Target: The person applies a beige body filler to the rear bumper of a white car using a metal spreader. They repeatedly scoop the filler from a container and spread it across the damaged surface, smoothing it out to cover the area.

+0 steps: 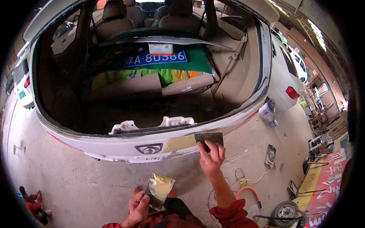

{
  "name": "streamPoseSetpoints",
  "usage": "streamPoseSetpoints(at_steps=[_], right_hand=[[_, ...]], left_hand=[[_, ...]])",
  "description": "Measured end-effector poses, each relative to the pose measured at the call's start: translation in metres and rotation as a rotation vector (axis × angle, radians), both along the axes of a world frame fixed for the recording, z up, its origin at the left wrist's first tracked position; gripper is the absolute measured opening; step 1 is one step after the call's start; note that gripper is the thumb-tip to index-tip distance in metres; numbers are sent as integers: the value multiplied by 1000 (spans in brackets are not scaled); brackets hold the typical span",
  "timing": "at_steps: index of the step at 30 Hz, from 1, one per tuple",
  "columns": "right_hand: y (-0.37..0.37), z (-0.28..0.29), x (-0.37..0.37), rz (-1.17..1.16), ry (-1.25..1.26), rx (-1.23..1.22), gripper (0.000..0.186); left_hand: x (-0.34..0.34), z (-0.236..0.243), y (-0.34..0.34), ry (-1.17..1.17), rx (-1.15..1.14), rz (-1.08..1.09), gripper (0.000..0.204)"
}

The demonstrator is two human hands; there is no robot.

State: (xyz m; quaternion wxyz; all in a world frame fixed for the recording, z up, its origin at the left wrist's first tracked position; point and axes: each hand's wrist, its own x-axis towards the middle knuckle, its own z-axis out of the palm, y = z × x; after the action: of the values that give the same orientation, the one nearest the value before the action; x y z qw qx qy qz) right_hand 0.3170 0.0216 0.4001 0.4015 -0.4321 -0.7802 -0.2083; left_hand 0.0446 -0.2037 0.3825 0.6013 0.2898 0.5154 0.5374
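Note:
My right hand (211, 156) grips a dark, flat putty spreader (214, 138) and holds it against the white tailgate (110, 145) of a car. Just left of the spreader, a pale yellow patch of putty (180, 144) covers part of the panel, right of the dark emblem (148, 148). Lower down and apart from the car, my left hand (137, 207) is closed around a flat putty plate (155, 202). Yellowish putty (161, 186) is smeared over its upper part.
Above the tailgate, the rear opening shows a blue licence plate (156, 59) and flattened cardboard (188, 84). A bucket (267, 109), an orange hose (251, 189), cables and a wheel (286, 213) lie to the right. Another person (33, 203) is at lower left.

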Motion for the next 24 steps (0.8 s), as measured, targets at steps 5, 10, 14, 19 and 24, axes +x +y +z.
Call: streamPoseSetpoints(at_steps=[5, 10, 14, 19, 24], right_hand=[[1, -3, 4, 7, -105, -22, 36], [5, -4, -2, 2, -127, -13, 38], [11, -19, -4, 19, -109, -13, 40], [6, -18, 1, 12, -70, -40, 40], [13, -20, 11, 16, -78, -64, 39]], left_hand=[[-10, -4, -2, -6, -48, -23, 37], [-9, -6, -2, -12, -39, -3, 36], [-7, -8, -2, -29, -29, 1, 37], [-7, -9, 2, -33, -1, -7, 38], [0, 6, 2, -165, -64, 38, 39]])
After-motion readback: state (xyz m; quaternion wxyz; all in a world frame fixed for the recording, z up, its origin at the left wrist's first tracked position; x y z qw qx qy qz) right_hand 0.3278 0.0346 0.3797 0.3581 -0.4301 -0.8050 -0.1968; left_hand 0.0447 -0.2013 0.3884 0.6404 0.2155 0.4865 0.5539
